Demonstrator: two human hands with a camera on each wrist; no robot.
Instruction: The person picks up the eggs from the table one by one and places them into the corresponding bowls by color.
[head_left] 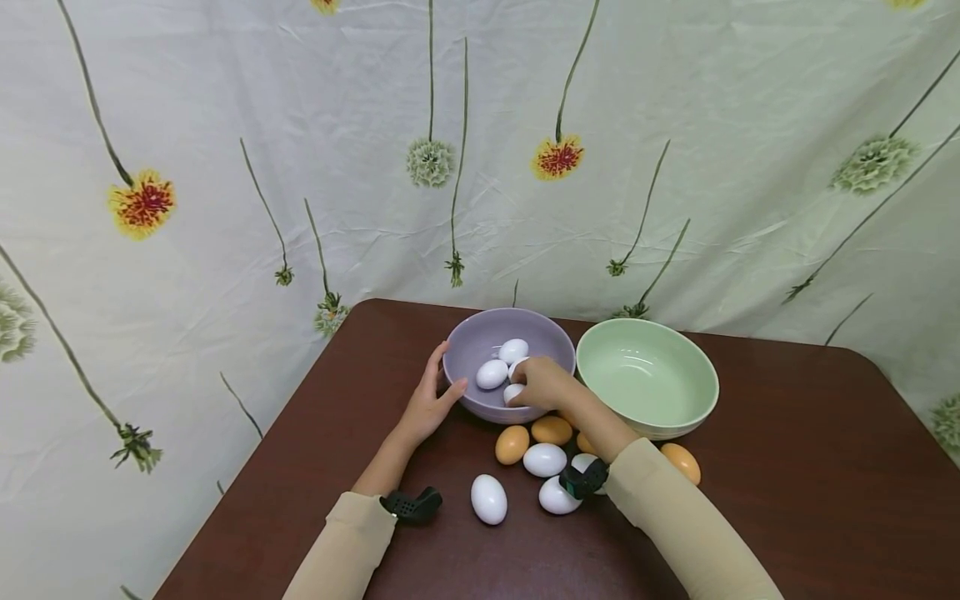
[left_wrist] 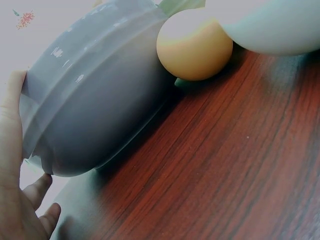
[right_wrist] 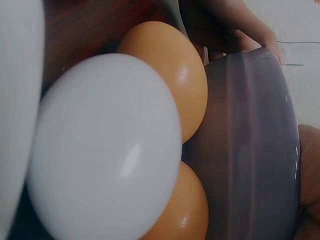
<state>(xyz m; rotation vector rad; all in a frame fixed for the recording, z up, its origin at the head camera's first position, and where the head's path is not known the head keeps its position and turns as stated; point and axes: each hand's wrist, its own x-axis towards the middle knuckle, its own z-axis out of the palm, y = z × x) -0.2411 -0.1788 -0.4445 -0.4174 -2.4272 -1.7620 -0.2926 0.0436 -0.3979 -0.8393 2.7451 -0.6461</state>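
A purple bowl point(head_left: 468, 346) stands on the table with several white eggs point(head_left: 492, 375) inside. My left hand point(head_left: 429, 408) rests against its left side, with the fingers and thumb spread along the wall and rim; the left wrist view shows fingertips point(left_wrist: 42, 187) touching the bowl low down. Over the near right rim reaches my right hand point(head_left: 546, 383), whose thumb and fingers pinch a white egg point(head_left: 513, 394) low in the bowl. That hand is mostly out of sight in the right wrist view, beyond the bowl wall point(right_wrist: 240, 150).
A green bowl point(head_left: 645, 375) stands to the right of the purple one. In front lie several brown eggs point(head_left: 512, 445) and white eggs point(head_left: 545, 460), some partly hidden beneath my right forearm. One white egg point(head_left: 489, 500) lies nearer me. A flowered cloth point(head_left: 375, 167) hangs behind the table.
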